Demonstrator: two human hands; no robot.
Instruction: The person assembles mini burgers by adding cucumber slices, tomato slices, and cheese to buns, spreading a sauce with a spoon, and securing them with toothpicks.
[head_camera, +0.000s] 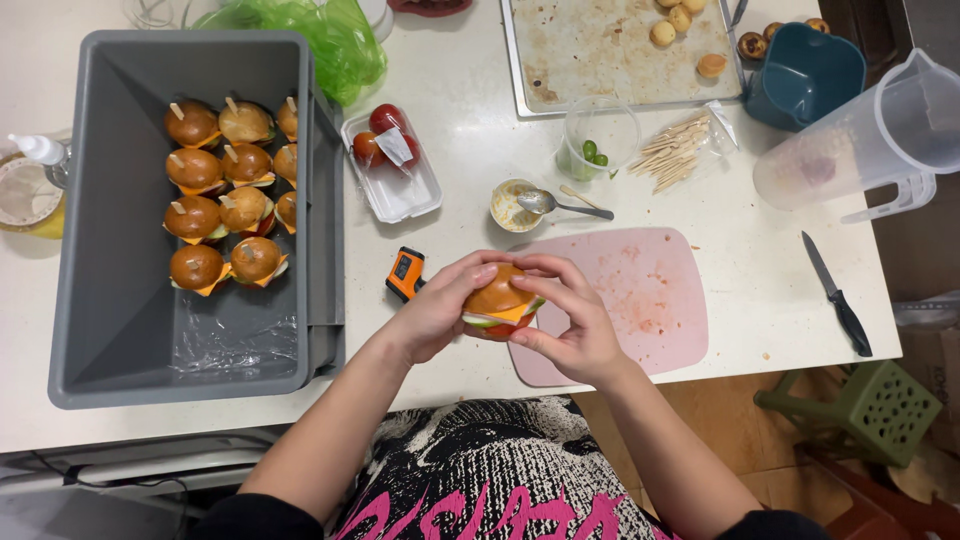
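Note:
A small burger (498, 300) with a brown bun, cheese, tomato and a green slice is held over the left edge of a pink cutting board (640, 300). My left hand (437, 312) grips its left side and my right hand (573, 320) grips its right side, thumbs below and fingers on the bun top. To the left, a grey tub (130, 330) holds several finished mini burgers (232, 190) pinned with toothpicks.
A clear tray of tomatoes (388, 160), an orange thermometer (405, 273), a small cup with a spoon (515, 205), a bag of toothpicks (680, 148), a baking tray with buns (610, 50), a plastic jug (870, 140), a teal container (805, 75) and a black knife (838, 295) lie around.

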